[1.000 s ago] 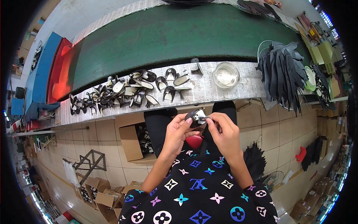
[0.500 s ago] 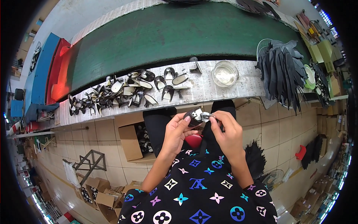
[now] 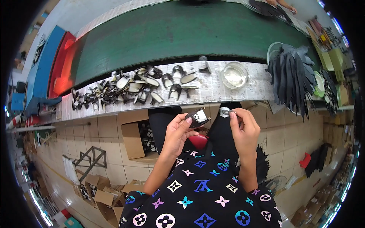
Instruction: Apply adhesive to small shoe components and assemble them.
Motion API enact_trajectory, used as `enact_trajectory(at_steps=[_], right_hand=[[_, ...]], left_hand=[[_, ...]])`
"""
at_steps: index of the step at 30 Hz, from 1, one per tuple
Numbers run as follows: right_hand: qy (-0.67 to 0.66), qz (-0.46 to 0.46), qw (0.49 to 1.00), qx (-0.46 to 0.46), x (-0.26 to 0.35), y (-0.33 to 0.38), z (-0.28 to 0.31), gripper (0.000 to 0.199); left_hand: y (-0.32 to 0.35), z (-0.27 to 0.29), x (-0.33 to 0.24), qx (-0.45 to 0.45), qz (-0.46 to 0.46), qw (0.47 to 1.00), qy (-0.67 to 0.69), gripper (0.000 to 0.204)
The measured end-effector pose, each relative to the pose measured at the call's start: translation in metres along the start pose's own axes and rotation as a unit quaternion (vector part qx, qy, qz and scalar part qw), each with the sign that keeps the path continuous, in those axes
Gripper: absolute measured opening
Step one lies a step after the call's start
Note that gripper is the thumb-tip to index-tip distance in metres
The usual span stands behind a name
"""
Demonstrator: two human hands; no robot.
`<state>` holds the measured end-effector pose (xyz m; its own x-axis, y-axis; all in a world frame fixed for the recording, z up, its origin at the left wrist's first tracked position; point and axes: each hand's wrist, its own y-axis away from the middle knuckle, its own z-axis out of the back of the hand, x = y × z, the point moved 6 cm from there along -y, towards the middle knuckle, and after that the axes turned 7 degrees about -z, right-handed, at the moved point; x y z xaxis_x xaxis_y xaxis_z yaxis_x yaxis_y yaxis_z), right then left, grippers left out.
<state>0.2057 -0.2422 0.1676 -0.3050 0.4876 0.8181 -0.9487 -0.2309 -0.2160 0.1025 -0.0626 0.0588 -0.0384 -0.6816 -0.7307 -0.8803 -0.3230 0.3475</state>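
In front of my lap, my left hand (image 3: 177, 133) is closed on a dark piece (image 3: 198, 117) that looks like a shoe heel, with a whitish inner face turned up. Thumb and fingers of my right hand (image 3: 245, 127) pinch a small tool with a whitish, smeared tip (image 3: 224, 112); its exact kind is hard to make out. A gap separates the two hands. Beyond them, on the paper-covered bench edge (image 3: 213, 95), lie several black heels with cream faces (image 3: 175, 91). A clear glass bowl (image 3: 233, 75) stands to their right, near a small grey stand-like object (image 3: 205, 65).
A green conveyor belt (image 3: 171, 32) runs behind the bench edge, into a red-and-blue machine (image 3: 57, 70) at left. Black strips (image 3: 291, 74) drape over a wire basket at right. Below are an open carton (image 3: 133, 140) and a metal frame (image 3: 93, 161). Another person's hand (image 3: 287, 7) shows far right.
My right hand has drawn away to the right with the whitish-tipped tool, apart from the heel. My left hand keeps hold. Another person's hand has come into view at the far right.
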Motion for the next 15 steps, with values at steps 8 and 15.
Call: enact_trajectory(at_steps=[8, 15], right_hand=[[-0.025, -0.014, 0.999, 0.039, -0.006, -0.001, -0.026, 0.007], [-0.041, -0.001, 0.997, 0.062, -0.008, -0.009, -0.037, 0.007]], left_hand=[[0.056, 0.133, -0.062, -0.239, -0.216, 0.913, -0.251, 0.03], [0.092, 0.183, -0.091, -0.33, -0.217, 0.572, -0.719, 0.031]])
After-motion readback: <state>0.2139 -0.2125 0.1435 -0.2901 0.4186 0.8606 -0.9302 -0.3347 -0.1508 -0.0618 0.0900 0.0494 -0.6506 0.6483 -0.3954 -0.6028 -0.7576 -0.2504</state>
